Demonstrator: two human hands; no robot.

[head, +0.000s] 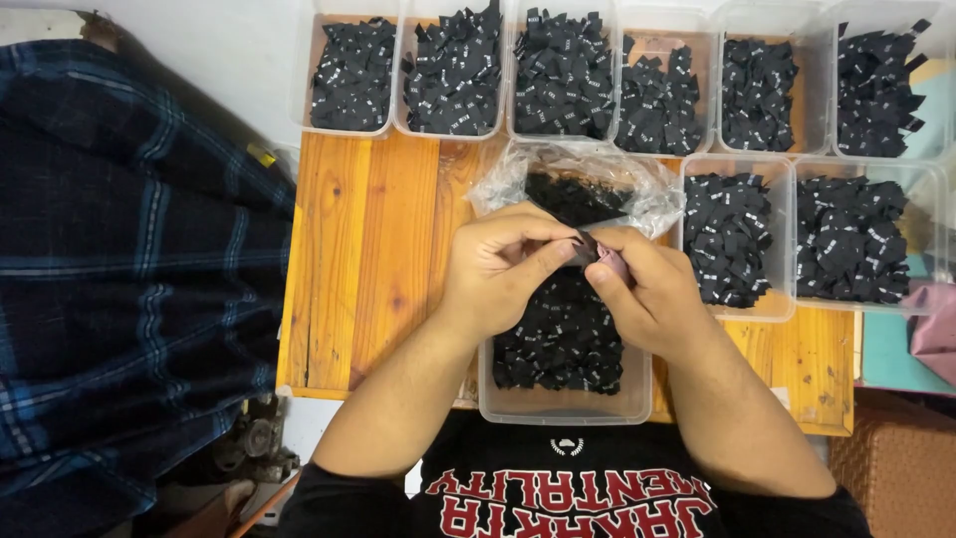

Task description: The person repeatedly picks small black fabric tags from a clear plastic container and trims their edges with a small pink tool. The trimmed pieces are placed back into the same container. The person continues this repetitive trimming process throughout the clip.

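**Both hands pinch one small label over near tub**

L hand (pixel 495 269) & R hand (pixel 642 289) meet at centre, fingertips closed on a small dark label (pixel 588 247). Thumb + forefinger of each grip it from opposite sides, probably to separate or fold it. Held right above near tub (pixel 565 403), so drops likely land back inside.

Near tub: clear plastic, about half full of black labels w/ tiny white marks. Just beyond hands, open clear bag (pixel 588 179) w/ more of same, mouth facing the person for easy reach.

Far row: six clear tubs (pixel 351 75), each heaped w/ black labels. Right: two more tubs (pixel 737 239), also full. All sit on wood table (pixel 368 249). Left: blue plaid cloth (pixel 129 269), apart from the work.
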